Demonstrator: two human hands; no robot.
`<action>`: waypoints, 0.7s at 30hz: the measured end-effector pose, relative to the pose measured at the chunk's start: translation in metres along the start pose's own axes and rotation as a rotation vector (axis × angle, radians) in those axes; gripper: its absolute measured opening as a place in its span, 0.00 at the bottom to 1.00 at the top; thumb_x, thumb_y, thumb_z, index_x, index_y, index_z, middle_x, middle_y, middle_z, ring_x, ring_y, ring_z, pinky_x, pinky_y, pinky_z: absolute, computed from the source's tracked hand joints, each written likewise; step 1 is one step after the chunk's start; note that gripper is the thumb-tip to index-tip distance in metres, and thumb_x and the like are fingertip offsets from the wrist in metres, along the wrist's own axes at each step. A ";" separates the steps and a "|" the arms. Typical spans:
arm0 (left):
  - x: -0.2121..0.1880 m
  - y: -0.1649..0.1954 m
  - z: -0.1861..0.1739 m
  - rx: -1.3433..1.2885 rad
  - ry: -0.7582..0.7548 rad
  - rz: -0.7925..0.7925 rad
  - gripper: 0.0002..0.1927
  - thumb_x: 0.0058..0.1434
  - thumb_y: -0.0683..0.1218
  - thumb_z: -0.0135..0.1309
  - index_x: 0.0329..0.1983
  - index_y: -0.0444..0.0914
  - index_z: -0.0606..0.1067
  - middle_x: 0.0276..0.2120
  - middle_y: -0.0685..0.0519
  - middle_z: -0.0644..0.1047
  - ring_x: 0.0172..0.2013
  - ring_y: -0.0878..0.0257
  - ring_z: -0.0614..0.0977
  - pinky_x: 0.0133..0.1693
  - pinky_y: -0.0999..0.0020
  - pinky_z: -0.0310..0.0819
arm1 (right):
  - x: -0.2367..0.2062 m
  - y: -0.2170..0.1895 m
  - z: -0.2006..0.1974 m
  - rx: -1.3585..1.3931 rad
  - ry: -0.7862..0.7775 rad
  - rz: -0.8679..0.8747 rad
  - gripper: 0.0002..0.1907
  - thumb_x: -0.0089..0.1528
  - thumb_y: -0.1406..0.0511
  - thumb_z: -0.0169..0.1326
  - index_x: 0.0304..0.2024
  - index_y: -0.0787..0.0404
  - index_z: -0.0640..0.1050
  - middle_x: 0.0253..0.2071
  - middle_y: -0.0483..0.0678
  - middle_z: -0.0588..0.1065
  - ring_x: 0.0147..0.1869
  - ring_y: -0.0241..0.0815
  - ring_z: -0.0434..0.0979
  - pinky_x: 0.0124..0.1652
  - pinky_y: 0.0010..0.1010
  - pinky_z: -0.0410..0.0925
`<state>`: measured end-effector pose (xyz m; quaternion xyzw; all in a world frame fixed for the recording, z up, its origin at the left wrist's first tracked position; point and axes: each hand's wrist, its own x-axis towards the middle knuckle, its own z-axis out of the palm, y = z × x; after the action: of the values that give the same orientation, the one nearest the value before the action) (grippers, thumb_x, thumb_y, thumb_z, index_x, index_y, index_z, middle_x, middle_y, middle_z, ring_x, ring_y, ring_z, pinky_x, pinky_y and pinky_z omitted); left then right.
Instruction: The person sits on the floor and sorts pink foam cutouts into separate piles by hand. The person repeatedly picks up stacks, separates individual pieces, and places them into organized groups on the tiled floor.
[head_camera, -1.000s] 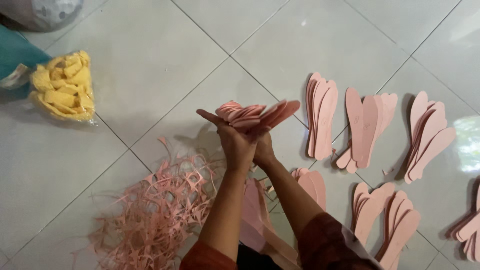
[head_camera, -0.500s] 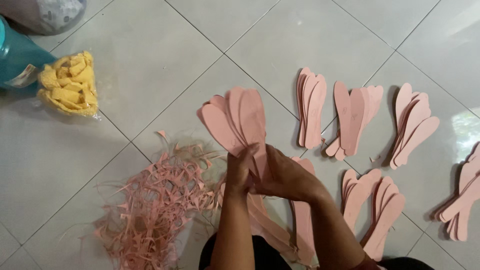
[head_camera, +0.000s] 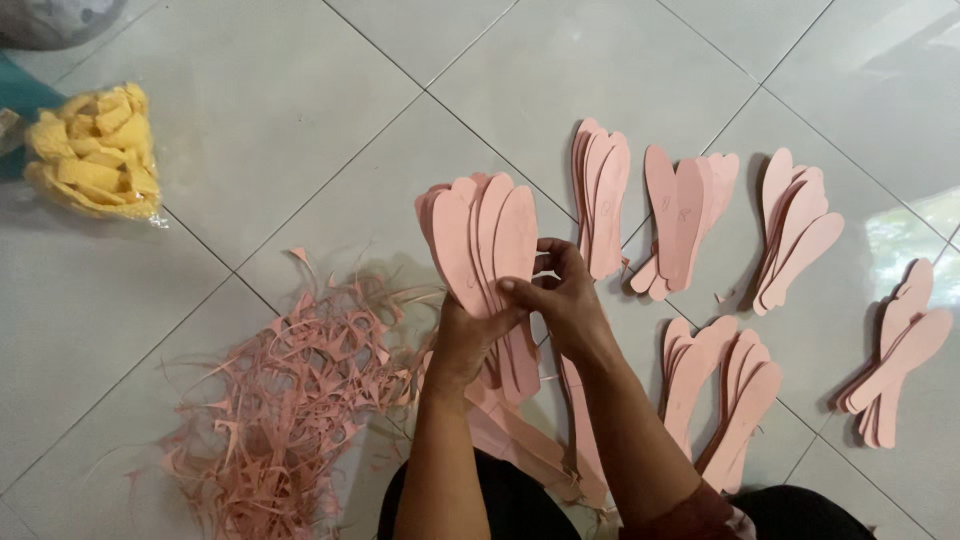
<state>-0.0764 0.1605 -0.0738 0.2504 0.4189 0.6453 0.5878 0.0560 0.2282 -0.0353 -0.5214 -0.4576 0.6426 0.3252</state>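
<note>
**Both hands on a fan of pink insoles**

Nearest to me, my forearms rise from the bottom edge, and my lap and dark clothing are cut off there. More pink cut sheets lie under my arms, mostly hidden, so I cannot count them.

My left hand (head_camera: 468, 338) is closed around the lower end of a fanned stack of pink insoles (head_camera: 485, 245), held upright off the floor. My right hand (head_camera: 562, 300) pinches the stack's right edge, thumb in front and fingers curled behind. I make out about five or six overlapping insoles in the fan; the layers blur together, so no exact count.

Left of and below the grip lies one loose heap of pink trimmings (head_camera: 285, 400), thin curled strips, running out of view at the bottom.

Right of the grip, five piles of insoles rest on the tiled floor (head_camera: 300, 130): a low pile (head_camera: 715, 395) just beside my right forearm, which may really be two piles lying close, a tall pile (head_camera: 602, 200) just beyond my right fingers, a crossed pile (head_camera: 685, 215), a fanned pile (head_camera: 795, 230), and a far pile (head_camera: 895, 350) well apart near the right edge.

Far to the upper left sits one clear bag of yellow foam pieces (head_camera: 95, 150). Behind it a teal object and a grey one are cut off at the edge; I cannot tell what they are.
</note>
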 end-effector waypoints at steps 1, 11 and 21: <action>0.002 -0.005 -0.004 -0.003 -0.021 0.026 0.27 0.56 0.38 0.65 0.58 0.30 0.71 0.49 0.48 0.78 0.49 0.61 0.82 0.50 0.66 0.81 | 0.004 0.001 0.003 0.081 -0.012 0.001 0.20 0.56 0.69 0.64 0.48 0.64 0.72 0.35 0.45 0.78 0.38 0.35 0.79 0.39 0.28 0.74; 0.025 -0.016 -0.034 -0.062 0.195 0.028 0.26 0.59 0.38 0.58 0.62 0.30 0.70 0.51 0.47 0.78 0.50 0.60 0.80 0.53 0.64 0.76 | 0.030 -0.005 -0.001 0.124 0.047 0.071 0.12 0.60 0.65 0.62 0.44 0.65 0.79 0.36 0.47 0.80 0.37 0.37 0.77 0.38 0.31 0.71; 0.011 0.029 -0.059 0.302 0.616 0.054 0.27 0.59 0.44 0.63 0.59 0.32 0.69 0.45 0.48 0.80 0.44 0.60 0.85 0.48 0.64 0.80 | 0.054 0.001 0.033 0.085 -0.124 0.078 0.20 0.63 0.57 0.59 0.48 0.68 0.78 0.35 0.46 0.78 0.35 0.35 0.76 0.38 0.29 0.72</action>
<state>-0.1424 0.1583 -0.0824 0.1390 0.6608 0.6364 0.3727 0.0108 0.2676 -0.0549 -0.4837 -0.4285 0.7047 0.2930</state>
